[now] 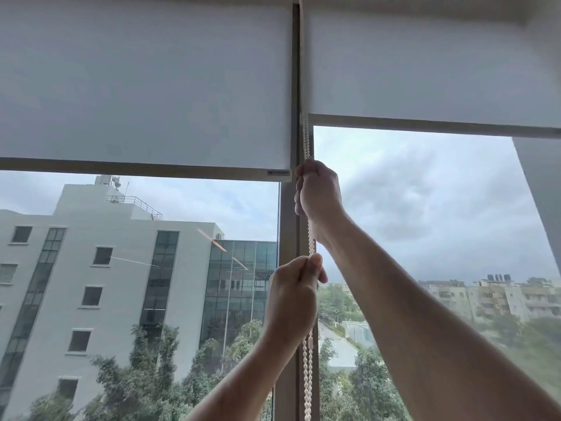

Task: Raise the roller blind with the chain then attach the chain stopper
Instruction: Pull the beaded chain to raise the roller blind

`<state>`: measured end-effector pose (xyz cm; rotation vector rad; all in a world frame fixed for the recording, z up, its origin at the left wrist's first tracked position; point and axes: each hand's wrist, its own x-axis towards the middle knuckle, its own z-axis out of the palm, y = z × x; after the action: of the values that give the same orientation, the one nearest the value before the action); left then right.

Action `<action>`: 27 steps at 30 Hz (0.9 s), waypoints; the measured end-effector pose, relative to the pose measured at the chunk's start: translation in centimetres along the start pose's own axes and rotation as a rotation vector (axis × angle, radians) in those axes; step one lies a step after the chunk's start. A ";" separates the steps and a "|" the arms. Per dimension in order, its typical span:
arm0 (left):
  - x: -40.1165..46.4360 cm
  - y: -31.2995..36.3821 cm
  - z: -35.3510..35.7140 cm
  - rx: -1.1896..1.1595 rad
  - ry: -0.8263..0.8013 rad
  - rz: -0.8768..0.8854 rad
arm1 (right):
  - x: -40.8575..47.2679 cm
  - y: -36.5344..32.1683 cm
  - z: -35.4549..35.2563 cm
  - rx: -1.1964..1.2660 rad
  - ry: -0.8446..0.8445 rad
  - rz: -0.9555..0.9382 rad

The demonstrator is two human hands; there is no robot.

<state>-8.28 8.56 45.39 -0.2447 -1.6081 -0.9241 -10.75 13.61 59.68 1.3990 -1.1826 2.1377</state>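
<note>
Where hands (315,192) grip, beaded chain (307,375).

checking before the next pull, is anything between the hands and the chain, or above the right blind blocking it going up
Nothing visible. Both hands already grip the chain: the right hand high, the left hand below it. Above the right blind there is only its own rolled-down fabric up to the top of the frame.

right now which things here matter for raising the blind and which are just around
In the job:
- right-hand blind, the higher of the two
- bead chain hanging down the window frame
- right hand, closed on the chain up high
- left hand, pinching the chain lower down

Just around:
- left-hand blind
- white building outside
- trees below
</note>
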 end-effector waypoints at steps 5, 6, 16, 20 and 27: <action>0.2 -1.0 -1.8 -0.028 -0.075 0.000 | -1.6 3.4 0.3 -0.140 0.006 -0.109; 0.8 -0.8 -2.1 -0.073 -0.038 -0.033 | -2.3 4.1 0.1 -0.121 -0.002 -0.097; 8.8 3.6 -1.9 0.125 0.106 -0.010 | -4.5 6.0 -2.1 -0.119 0.006 -0.178; 11.3 8.0 -0.7 -0.072 0.029 -0.074 | -5.9 7.7 -2.1 -0.180 0.021 -0.240; 10.9 6.3 0.6 -0.085 0.117 -0.066 | -8.6 9.9 -3.7 -0.175 -0.100 -0.199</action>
<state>-7.82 9.55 57.97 -0.1939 -1.4784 -1.0404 -15.43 11.90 46.99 1.4915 -1.1809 1.8035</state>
